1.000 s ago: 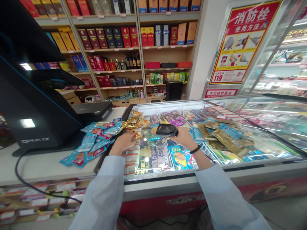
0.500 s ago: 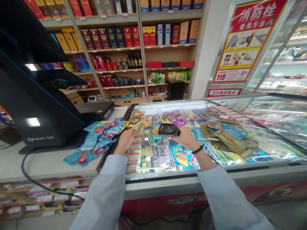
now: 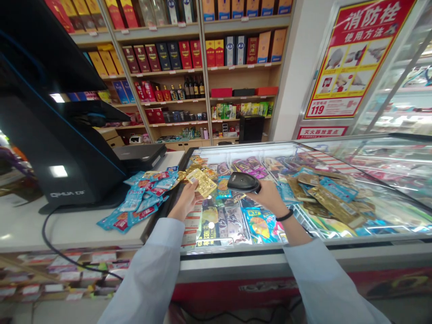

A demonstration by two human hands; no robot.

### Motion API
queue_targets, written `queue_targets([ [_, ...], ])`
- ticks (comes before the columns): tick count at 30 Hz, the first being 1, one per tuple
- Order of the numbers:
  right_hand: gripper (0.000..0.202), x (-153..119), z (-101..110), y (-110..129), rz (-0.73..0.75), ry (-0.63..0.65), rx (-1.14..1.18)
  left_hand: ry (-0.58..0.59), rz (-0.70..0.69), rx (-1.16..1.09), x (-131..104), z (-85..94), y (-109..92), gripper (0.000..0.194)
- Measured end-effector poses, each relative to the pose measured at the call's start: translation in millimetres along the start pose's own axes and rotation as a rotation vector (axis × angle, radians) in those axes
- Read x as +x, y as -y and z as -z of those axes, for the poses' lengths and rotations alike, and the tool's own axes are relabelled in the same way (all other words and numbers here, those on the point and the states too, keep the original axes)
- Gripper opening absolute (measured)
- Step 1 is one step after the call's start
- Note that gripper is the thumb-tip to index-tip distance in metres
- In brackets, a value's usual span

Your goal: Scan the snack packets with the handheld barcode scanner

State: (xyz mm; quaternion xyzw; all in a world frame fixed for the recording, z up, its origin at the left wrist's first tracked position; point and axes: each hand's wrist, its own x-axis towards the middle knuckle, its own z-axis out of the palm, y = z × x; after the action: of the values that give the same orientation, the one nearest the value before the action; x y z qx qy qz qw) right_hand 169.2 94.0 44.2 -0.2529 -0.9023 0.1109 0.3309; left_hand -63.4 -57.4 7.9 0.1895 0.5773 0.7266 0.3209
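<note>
Left hand: the left hand (image 3: 185, 201) grasps one gold packet (image 3: 202, 182) by its near-left edge, fingers curled around it and thumb on the near side, its printed face turned up toward the camera
Left arm: it reaches forward from the lower left and leans inward to the right, the wrist roughly in line with the forearm, the pale blue left sleeve (image 3: 151, 261) ending at the wrist
Right hand: the right hand (image 3: 268, 196) is closed around the handle end of a black scanner (image 3: 242, 182), knuckles up, fingers wrapped out of sight below
Right arm: it comes in from the lower right and angles forward and to the left, a black wristband (image 3: 285, 215) round the wrist, the right sleeve (image 3: 324, 265) pulled back past it onto the forearm
Scanner: its rounded head points left toward the gold packet, the two near each other but apart, above the glass of the chest freezer (image 3: 232, 263)
Gold pile: more gold packets (image 3: 199, 161) lie just beyond the left hand, at the freezer's left edge
Blue pile: blue and red packets (image 3: 135, 200) lie heaped on the white tabletop (image 3: 77, 229), left of the left hand
Mixed pile: brown-gold and blue packets (image 3: 332, 198) lie on the freezer glass, right of the right hand
</note>
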Motion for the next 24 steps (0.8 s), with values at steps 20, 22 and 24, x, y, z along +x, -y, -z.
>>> queue_targets([
  [20, 0.024, -5.8, 7.4, 2.8, 0.079, -0.137, 0.186, 0.217, -0.350, 0.529, -6.3, -2.7, -0.1, 0.059],
  [22, 0.026, -6.3, 7.1, 2.8, 0.078, -0.148, 0.174, 0.268, -0.354, 0.531, -8.6, -4.4, -0.1, 0.057],
  [24, 0.027, -6.5, 6.3, 2.4, 0.078, -0.154, 0.152, 0.292, -0.353, 0.521, -10.1, -6.0, 0.1, 0.057],
])
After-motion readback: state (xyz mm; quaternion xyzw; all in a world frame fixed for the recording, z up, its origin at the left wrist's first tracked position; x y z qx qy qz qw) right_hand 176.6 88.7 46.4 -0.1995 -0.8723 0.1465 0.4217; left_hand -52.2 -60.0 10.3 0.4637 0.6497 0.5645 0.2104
